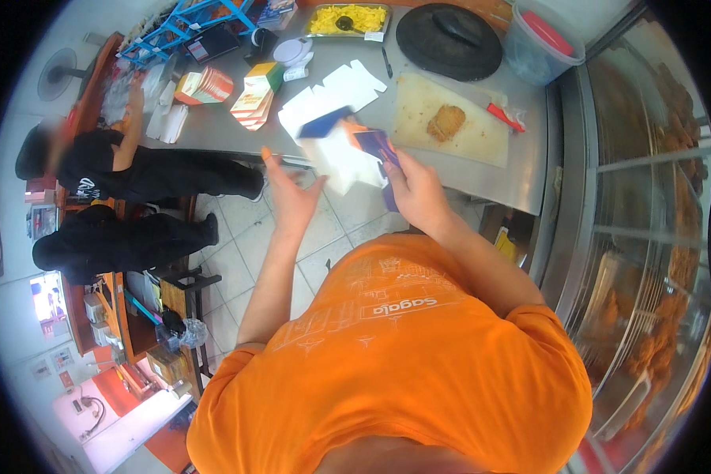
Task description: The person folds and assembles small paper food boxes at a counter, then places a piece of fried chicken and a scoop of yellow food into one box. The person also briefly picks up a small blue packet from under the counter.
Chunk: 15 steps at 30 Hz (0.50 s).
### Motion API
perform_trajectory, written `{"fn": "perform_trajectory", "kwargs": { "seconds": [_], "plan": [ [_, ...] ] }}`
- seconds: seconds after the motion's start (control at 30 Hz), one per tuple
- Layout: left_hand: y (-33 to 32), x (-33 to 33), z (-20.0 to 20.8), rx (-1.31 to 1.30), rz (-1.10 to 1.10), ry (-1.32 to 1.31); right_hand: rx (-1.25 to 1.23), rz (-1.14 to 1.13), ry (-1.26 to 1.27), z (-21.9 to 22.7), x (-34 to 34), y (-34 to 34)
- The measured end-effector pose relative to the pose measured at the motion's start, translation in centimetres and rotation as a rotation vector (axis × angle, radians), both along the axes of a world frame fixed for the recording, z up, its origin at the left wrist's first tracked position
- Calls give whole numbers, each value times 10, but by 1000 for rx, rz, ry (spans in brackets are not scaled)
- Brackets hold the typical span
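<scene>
My right hand [423, 193] grips a cardboard box [345, 164] by its near right side. The box is white inside with dark blue and orange panels, part folded, and blurred by motion. My left hand [294, 196] is just left of the box, thumb and fingers apart, holding nothing. Behind the box, flat white cardboard pieces [355, 85] lie on the steel table [213, 142]. To the right, a browned, breaded piece of food [446, 123] rests on a pale cutting board [415, 99]. A red-handled tool [505, 117] lies at the board's right edge.
A tray of yellow food [324, 17], a round black lid [423, 47] and a clear bucket [521, 59] stand at the back. Stacked cartons [257, 95] sit left. A glass cabinet with fried food [648, 316] flanks my right. Two people in black [103, 170] are at left.
</scene>
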<state>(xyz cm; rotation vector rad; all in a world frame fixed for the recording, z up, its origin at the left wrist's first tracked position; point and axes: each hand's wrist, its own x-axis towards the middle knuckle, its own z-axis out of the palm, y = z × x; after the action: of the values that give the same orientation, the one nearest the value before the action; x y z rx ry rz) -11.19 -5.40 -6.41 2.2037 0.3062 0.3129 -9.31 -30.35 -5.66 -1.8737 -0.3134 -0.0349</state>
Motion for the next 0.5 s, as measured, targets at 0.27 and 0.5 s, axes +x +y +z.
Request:
{"fn": "perform_trajectory", "kwargs": {
  "seconds": [0.27,0.5],
  "plan": [
    [-70,50,17,-16,-218,32,-249,269,-90,14,64,-64],
    [-152,70,-14,-442,43,-261,161,371,80,32,111,-85]
  ]
}}
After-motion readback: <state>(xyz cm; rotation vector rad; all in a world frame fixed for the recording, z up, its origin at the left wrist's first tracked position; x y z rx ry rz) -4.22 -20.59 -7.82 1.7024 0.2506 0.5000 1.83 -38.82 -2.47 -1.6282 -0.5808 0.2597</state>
